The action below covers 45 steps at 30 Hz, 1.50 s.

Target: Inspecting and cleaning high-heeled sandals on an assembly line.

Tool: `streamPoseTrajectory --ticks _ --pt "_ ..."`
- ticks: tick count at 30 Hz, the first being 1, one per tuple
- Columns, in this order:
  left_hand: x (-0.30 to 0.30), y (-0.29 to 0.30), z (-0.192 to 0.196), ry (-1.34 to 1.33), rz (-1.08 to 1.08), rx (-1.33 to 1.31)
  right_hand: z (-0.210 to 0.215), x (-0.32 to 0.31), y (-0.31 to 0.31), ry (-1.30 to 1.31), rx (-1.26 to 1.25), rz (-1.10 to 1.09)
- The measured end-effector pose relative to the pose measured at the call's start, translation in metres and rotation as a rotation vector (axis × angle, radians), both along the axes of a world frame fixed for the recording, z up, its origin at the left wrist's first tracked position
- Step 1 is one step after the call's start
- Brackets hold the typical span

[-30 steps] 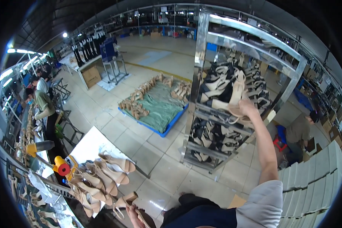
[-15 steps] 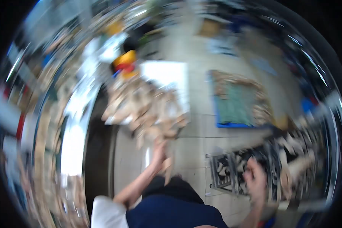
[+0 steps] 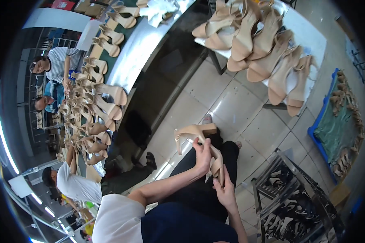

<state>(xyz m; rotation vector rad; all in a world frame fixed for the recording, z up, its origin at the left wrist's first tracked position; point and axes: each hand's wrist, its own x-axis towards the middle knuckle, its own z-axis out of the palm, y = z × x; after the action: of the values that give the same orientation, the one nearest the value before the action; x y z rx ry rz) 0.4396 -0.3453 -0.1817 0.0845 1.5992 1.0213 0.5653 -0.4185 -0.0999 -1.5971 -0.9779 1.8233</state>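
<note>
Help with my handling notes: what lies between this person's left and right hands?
In the head view, a tan, block-heeled strappy sandal bridges the gap: its front part lies between the left hand and the right hand, touching both.

Left hand (image 3: 202, 157) grips a beige heeled sandal (image 3: 216, 156) near mid-length; right hand (image 3: 225, 191) holds its toe end. Block heel points right, ankle strap hangs at left. Upper right: white table (image 3: 315, 38) bearing beige sandals (image 3: 260, 48). Lower right: metal rack (image 3: 320, 194), black and beige footwear inside. Far right: blue pallet (image 3: 317, 121), green sheet (image 3: 336, 135). Left: three people beside a long line of sandals (image 3: 107, 104).
</note>
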Motion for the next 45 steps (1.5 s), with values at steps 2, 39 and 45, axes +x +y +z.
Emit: streamPoseTrajectory --ticks 2,39,45 --pt "-0.013 0.0 -0.016 -0.05 0.04 -0.049 -0.027 -0.008 0.005 -0.104 0.007 0.097" --pt "-0.6 0.504 -0.346 2.035 -0.593 0.111 -0.447 -0.28 0.39 -0.344 0.615 0.17" --pt "-0.705 0.62 -0.257 1.742 -0.497 0.053 -0.479 -0.278 0.384 -0.26 0.614 0.052"
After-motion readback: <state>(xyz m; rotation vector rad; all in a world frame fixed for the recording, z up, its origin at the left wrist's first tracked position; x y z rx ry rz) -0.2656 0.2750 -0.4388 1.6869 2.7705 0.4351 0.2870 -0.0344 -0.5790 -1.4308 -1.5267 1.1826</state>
